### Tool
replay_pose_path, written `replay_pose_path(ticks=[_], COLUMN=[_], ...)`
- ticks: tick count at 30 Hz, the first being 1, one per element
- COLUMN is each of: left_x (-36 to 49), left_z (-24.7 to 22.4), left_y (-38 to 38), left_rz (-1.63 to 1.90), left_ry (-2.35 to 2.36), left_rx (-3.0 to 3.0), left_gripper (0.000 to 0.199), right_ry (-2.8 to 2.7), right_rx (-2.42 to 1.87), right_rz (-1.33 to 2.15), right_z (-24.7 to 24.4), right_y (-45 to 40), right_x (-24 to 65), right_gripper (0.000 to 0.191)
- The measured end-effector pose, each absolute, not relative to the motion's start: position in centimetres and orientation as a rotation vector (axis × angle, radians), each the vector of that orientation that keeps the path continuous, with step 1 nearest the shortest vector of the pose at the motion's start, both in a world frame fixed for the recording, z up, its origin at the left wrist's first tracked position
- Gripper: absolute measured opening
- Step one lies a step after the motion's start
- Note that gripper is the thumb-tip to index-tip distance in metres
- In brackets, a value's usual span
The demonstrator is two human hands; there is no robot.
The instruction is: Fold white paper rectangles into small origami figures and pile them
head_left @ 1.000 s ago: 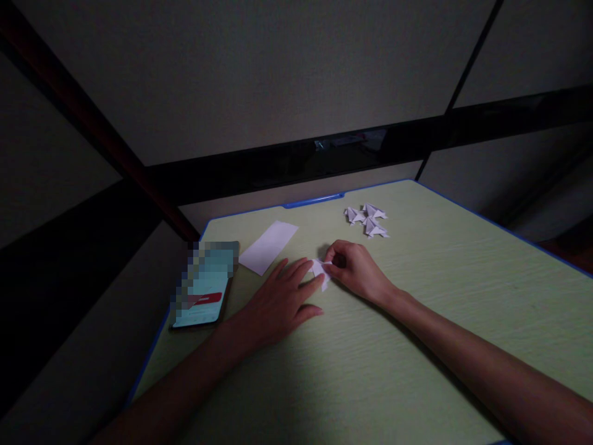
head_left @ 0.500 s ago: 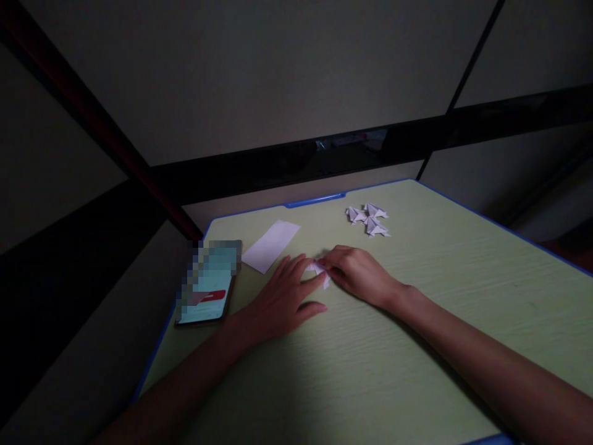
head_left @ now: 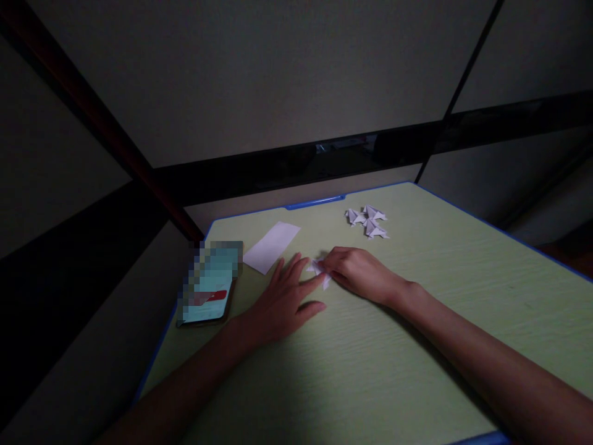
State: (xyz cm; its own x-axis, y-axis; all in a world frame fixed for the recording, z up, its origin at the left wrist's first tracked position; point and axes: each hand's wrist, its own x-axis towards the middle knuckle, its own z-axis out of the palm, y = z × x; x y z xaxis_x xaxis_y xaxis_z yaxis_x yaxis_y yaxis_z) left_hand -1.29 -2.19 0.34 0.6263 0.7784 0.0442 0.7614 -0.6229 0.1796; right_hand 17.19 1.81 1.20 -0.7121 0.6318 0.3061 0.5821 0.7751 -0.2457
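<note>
A small piece of folded white paper (head_left: 319, 270) lies on the table between my hands, partly covered by fingers. My left hand (head_left: 285, 303) rests with its fingers spread, the index fingertip touching the near side of the paper. With curled fingers, my right hand (head_left: 359, 272) presses or pinches the paper's right side; its fingertips are mostly hidden. Beyond my right hand sit three folded paper figures (head_left: 368, 221) close together. A flat white paper strip (head_left: 272, 246) lies past the left hand's fingers.
A phone (head_left: 210, 287) with a lit, partly blurred screen lies at the table's left edge. The pale green table (head_left: 417, 346) has a blue rim and a blue handle (head_left: 315, 202) at the far side. Behind it rises a panelled surface (head_left: 296, 80) with a dark glossy band.
Both hands stay at the folded paper. My left fingers have shifted slightly, showing a bit more of the paper's left side. The view has tilted very slightly.
</note>
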Motion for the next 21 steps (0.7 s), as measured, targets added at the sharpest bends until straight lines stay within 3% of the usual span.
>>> replay_pose_path(ticks=[6,15,21], left_x=[-1.3,-1.4,-1.4], left_z=[0.7,0.7,0.4], left_y=[-1.8,-1.5,-1.4], left_rz=[0.120,0.129,0.150], left_ry=[1.226,1.229,1.225], left_rx=[2.702,2.675,2.699], left_gripper=[0.050,0.051,0.051], right_ry=[-2.678,-2.415,-2.560], right_rx=[-0.893,-0.925,-0.789], right_rz=[0.095,0.369,0.187], right_z=[1.1,0.7,0.7], right_y=[1.8,1.6,1.8], right_x=[17.3,18.1,18.2], right_gripper=[0.017,0.018,0.020])
